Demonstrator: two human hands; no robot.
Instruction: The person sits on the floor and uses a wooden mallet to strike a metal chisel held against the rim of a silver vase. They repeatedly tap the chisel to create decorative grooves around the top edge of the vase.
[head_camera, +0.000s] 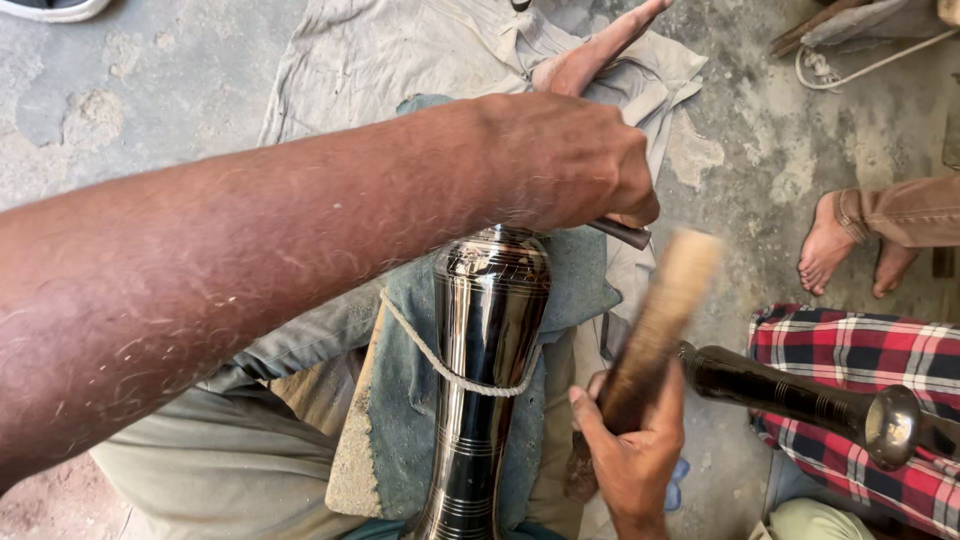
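Observation:
A tall polished dark metal vase (490, 350) with engraved bands lies along my lap on a blue cloth pad (400, 400), and a thin rope (440, 365) loops across its middle. My left hand (570, 160) reaches over from the left. It is closed on a short dark metal punch (622, 233) at the vase's upper shoulder. My right hand (630, 450) at the bottom grips a wooden mallet (660, 315). The mallet is blurred and raised just right of the vase.
My bare foot (590, 55) rests on a grey cloth (400, 50) spread on the concrete floor. At the right are another person's bare feet (830, 245), a red plaid cloth (860, 355) and a second dark metal vessel (800, 395).

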